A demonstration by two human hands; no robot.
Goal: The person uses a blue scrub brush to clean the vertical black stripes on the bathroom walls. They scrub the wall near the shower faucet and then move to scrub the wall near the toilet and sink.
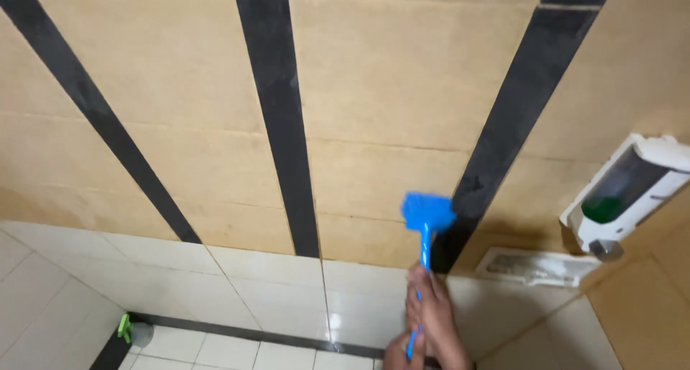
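A blue scrubbing brush (427, 213) with a long blue handle points up at the wall. Its bristle head rests against a tan wall tile, just left of a black stripe (503, 136). My right hand (433, 311) is wrapped around the middle of the handle. My left hand (395, 357) shows only partly at the bottom edge and closes on the handle's lower end. Both hands are low in the picture, in front of the white lower tiles.
A white wall soap dispenser (627, 192) with green liquid hangs at the right, above a white soap tray (535, 266). Tan tiles with black stripes cover the upper wall. A small green object (125, 327) sits by a grey fitting on the floor at the lower left.
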